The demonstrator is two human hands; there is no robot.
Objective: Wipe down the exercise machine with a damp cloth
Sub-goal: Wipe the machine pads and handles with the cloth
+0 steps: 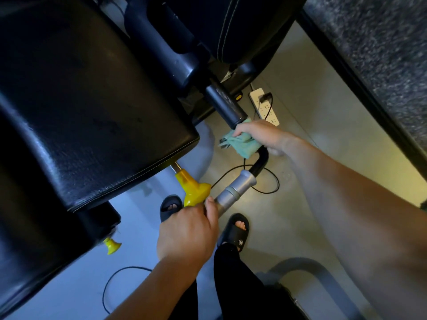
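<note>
The right hand presses a crumpled teal cloth onto the bent black handle bar of the exercise machine, fingers curled over it. The left hand grips the bar's silver metal sleeve, apparently beside the yellow plastic adjustment knob under the black padded leather seat.

Both forearms bare, no sleeves in view. Left hand and right hand: no rings, watch or gloves seen. Legs in black trousers. Feet in black open-toe slides, toes exposed; the right slide bears a small round pale emblem on its strap.
</note>
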